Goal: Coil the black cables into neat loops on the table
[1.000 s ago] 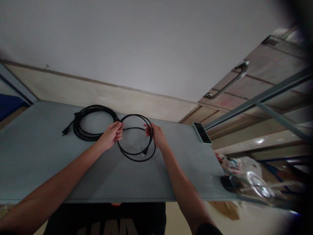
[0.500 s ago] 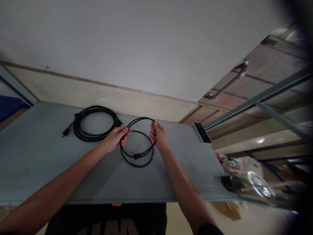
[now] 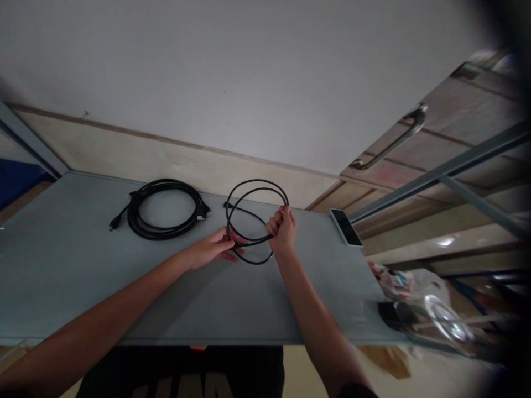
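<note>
My right hand [image 3: 282, 228] is closed around a thin black cable [image 3: 258, 180], gripping the right side of its loops. The loops rise above the table in wide, loose rings. At their lower left, my left hand [image 3: 223, 246] has its thumb over the cable and its fingers behind, pinching it loosely beside a dark connector. Another cable end with a dark plug [image 3: 228, 205] lies behind the loops. To the left rests a thicker coiled black cable [image 3: 161, 236], with plugs at its left and right sides; neither hand touches it.
The grey table [image 3: 83, 265] stands against a pale wall. A phone [image 3: 346, 227] lies near its right end, by a grey metal frame bar [image 3: 398, 189]. Toward the front right corner is a dark cylindrical object [image 3: 392, 315], with blurred clutter beyond.
My right hand has moved slightly right and gathered the loops, which now stand higher. My left hand has shifted right and down, from the loops' upper left to the connector area.
</note>
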Demonstrator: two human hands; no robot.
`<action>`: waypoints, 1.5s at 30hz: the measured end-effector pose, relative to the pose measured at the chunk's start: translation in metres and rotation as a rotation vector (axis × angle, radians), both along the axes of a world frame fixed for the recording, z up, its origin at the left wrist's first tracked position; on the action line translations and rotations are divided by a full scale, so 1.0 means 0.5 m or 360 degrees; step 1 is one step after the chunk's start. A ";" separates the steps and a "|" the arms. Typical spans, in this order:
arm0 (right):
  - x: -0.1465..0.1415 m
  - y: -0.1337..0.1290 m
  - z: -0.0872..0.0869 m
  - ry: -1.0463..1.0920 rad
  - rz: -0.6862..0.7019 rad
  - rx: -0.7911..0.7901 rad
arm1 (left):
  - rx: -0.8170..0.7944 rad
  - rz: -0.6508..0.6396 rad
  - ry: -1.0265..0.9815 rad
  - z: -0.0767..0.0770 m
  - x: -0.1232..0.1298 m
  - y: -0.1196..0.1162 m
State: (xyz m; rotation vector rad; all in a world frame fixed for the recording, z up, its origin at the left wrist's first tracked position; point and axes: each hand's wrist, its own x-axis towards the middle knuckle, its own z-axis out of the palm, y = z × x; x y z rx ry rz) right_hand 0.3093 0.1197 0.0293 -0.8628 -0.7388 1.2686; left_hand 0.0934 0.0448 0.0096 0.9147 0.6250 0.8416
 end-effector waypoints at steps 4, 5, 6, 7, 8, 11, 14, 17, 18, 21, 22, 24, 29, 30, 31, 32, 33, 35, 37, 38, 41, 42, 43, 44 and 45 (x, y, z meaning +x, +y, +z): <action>-0.010 -0.003 -0.001 -0.0032 0.0017 -0.0013 | -0.0062 0.0189 -0.0045 -0.010 0.002 0.009; -0.010 -0.004 0.000 -0.0042 0.0030 -0.0012 | -0.0085 0.0253 -0.0038 -0.013 0.000 0.014; -0.010 -0.004 0.001 -0.0051 0.0050 -0.0006 | -0.0101 0.0314 -0.0023 -0.017 -0.002 0.019; -0.010 -0.004 0.001 -0.0059 0.0077 0.0001 | -0.0107 0.0372 -0.0005 -0.021 -0.004 0.023; -0.011 -0.005 0.001 -0.0068 0.0109 0.0007 | -0.0104 0.0429 0.0007 -0.023 -0.005 0.026; -0.017 -0.010 -0.001 -0.0074 0.0168 0.0023 | -0.0089 0.0505 -0.0048 -0.021 -0.007 0.027; -0.025 -0.015 -0.008 0.0037 0.0075 0.0037 | -0.0208 0.0396 -0.0264 -0.005 -0.005 0.022; -0.037 -0.020 -0.020 0.0189 -0.0055 0.0006 | -0.0268 0.0477 -0.0428 0.012 0.002 0.016; -0.042 -0.022 -0.024 0.0216 -0.0063 -0.0014 | -0.0242 0.0553 -0.0438 0.016 0.005 0.015; -0.062 -0.029 -0.035 0.0245 0.0002 -0.0044 | -0.0156 0.0689 -0.0370 0.021 0.014 0.011; -0.069 -0.031 -0.038 0.0255 0.0036 -0.0045 | -0.0149 0.0710 -0.0334 0.022 0.015 0.010; -0.079 -0.035 -0.041 0.0266 0.0109 -0.0051 | -0.0152 0.0768 -0.0259 0.022 0.013 0.011; -0.077 -0.034 -0.037 0.0103 0.0326 -0.0100 | -0.0203 0.0824 -0.0216 0.026 -0.014 0.027; -0.073 -0.033 -0.034 0.0059 0.0360 -0.0102 | -0.0198 0.0816 -0.0199 0.027 -0.021 0.030; -0.067 -0.031 -0.030 0.0021 0.0387 -0.0100 | -0.0193 0.0796 -0.0159 0.029 -0.027 0.034; -0.062 -0.030 -0.026 -0.0017 0.0407 -0.0093 | -0.0192 0.0764 -0.0097 0.031 -0.032 0.036; -0.058 -0.029 -0.023 -0.0061 0.0427 -0.0084 | -0.0197 0.0721 -0.0023 0.032 -0.036 0.038; -0.051 -0.028 -0.018 -0.0191 0.0503 -0.0069 | -0.0218 0.0615 0.0123 0.033 -0.042 0.039; -0.049 -0.028 -0.018 -0.0376 0.0620 -0.0075 | -0.0212 0.0536 0.0246 0.031 -0.044 0.040; -0.050 -0.028 -0.020 -0.0472 0.0666 -0.0079 | -0.0198 0.0506 0.0296 0.029 -0.046 0.040; -0.055 -0.030 -0.030 -0.0686 0.0699 -0.0069 | -0.0163 0.0425 0.0391 0.024 -0.052 0.040; -0.056 -0.031 -0.033 -0.0742 0.0703 -0.0062 | -0.0161 0.0395 0.0407 0.023 -0.055 0.041; -0.056 -0.032 -0.034 -0.0800 0.0714 -0.0053 | -0.0166 0.0363 0.0427 0.024 -0.058 0.041; -0.056 -0.032 -0.035 -0.0863 0.0723 -0.0043 | -0.0174 0.0333 0.0459 0.025 -0.061 0.041; -0.055 -0.033 -0.035 -0.0931 0.0728 -0.0026 | -0.0179 0.0304 0.0504 0.028 -0.064 0.041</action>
